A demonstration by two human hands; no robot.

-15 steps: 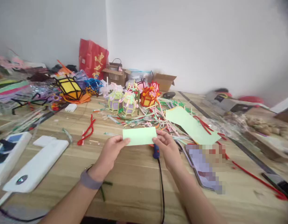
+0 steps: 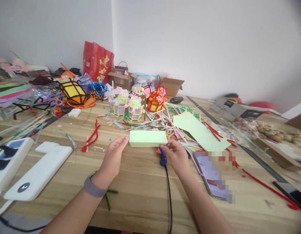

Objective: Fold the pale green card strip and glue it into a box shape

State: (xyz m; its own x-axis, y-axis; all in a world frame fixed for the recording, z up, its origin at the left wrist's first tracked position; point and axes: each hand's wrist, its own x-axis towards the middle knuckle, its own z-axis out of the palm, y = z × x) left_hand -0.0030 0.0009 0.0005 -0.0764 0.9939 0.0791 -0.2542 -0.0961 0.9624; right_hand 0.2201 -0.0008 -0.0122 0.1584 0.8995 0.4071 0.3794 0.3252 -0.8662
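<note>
Since a moment ago, both hands tipped the green card (image 2: 148, 138) flatter.

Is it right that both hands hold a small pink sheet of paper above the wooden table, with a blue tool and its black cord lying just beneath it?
Not quite: the small sheet of paper is light green, not pink. The head view shows the left hand and right hand holding its ends above the wooden table, with the blue tool and black cord beneath.

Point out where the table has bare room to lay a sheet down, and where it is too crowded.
Bare wood lies between the left hand and the white case, and near the front edge between the black cord and the phone. It is crowded behind the green card, around the pipe-cleaner heap and small lanterns.
</note>
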